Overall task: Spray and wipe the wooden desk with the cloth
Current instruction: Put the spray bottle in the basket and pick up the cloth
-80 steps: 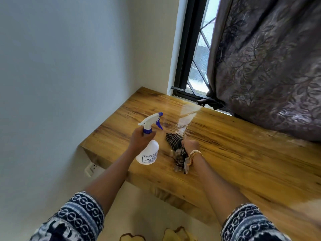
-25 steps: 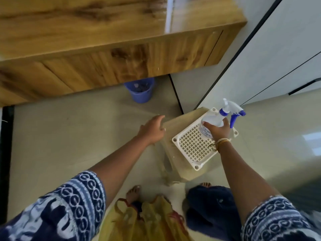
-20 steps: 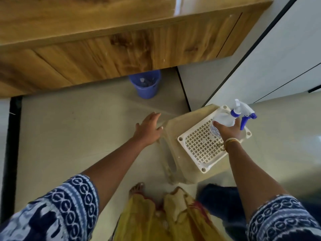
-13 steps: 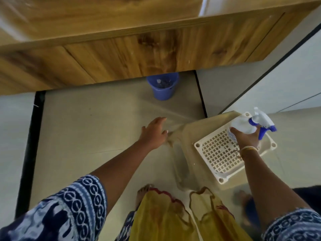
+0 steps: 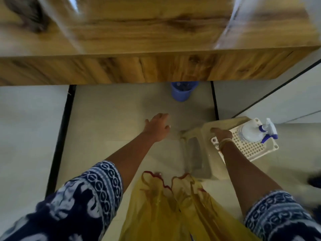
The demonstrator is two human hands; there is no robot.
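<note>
Pale floor tiles (image 5: 107,108) spread beneath me, with the wooden desk (image 5: 156,32) running across the top of my view, its front edge above a small blue bin (image 5: 181,92) on the floor. Just right of that bin and nearer to me stands a beige plastic stool (image 5: 199,153) with a white lattice seat. The spray bottle (image 5: 251,132) stands upright on the far right corner of that seat, its blue and white trigger pointing right. My right hand (image 5: 221,134) rests on the stool's left rim, fingers curled over the edge, apart from the bottle. My left hand (image 5: 157,126) hovers over the floor just left of the stool, fingers loose and holding nothing. A dark blurred patch at the desk's far left corner may be the cloth; I cannot tell.
</note>
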